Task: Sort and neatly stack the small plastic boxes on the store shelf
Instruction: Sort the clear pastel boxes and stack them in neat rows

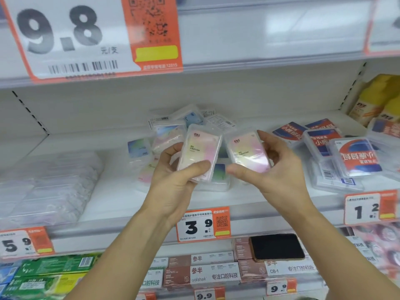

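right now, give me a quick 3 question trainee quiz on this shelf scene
1. True or false: the left hand and the right hand each hold a pink box.
2. Which price tag hangs on the shelf edge right below the hands? A) 3.9 B) 7.5 C) 2.0
3. Fill in: the loose pile of boxes behind the hands lies ____ (neat or jumbled).

Key: 1 true: left pink box, right pink box. 2 A. 3 jumbled.
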Demonstrator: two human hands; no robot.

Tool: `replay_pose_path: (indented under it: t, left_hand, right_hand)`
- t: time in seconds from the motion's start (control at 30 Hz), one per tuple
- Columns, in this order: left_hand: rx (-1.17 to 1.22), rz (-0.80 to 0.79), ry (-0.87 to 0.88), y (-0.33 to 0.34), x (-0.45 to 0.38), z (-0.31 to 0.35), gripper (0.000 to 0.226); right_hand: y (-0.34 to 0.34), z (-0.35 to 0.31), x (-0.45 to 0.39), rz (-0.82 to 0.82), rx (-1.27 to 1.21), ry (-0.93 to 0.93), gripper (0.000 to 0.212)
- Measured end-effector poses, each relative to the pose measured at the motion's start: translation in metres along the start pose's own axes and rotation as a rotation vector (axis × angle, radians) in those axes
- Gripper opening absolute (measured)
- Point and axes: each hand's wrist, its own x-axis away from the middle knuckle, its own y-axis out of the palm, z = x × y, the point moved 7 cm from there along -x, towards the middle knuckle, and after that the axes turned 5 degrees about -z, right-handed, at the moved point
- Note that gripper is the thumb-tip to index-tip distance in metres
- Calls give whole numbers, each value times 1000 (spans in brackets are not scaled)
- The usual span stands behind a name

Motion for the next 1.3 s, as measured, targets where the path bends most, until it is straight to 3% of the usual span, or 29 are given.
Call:
replay_pose_path:
  t: [0.13,0.3,0.4,0.47,0.57,0.7,0.93,1.07,1.1,1.2,1.3]
  left_hand:
    - [-219,-90,5,6,-3,-4,74]
    - [-732,-110,116,15,3,1,62]
    - [-804,-147,155,24,5,1,65]
    - [-871,-189,180,28,6,3,68]
    - [-983,-259,213,34,10,7,59]
    - [-1019,-326,194,36,12,6,42]
    - [-1034,-312,177,36,8,1,33]
    - [-969,-379,132,36,11,6,34]
    - [-906,-337,133,33,8,10,37]
    - [-769,-19,170,6,-9,29,37]
    - [-935,64,65,-14,-23,32,20]
  right_hand:
    - [-5,6,2,-39,-88,15,55]
    - [-10,18,1,-140,-170,38,66]
    - [-9,19,3,-250,-69,12,77]
    - [-7,17,6,-325,52,-8,72]
    - [-5,15,8,-401,-7,17,70]
    - [-8,12,7,-467,-26,21,65]
    - [-6,9,6,-544,-46,18,43]
    - [-12,13,1,-486,9,65,53]
    - [-14,15,-4,-450,-8,83,55]
    - [-27,12,-31,-259,-151,151,51]
    - [-31,-3,-61,-206,-24,193,22]
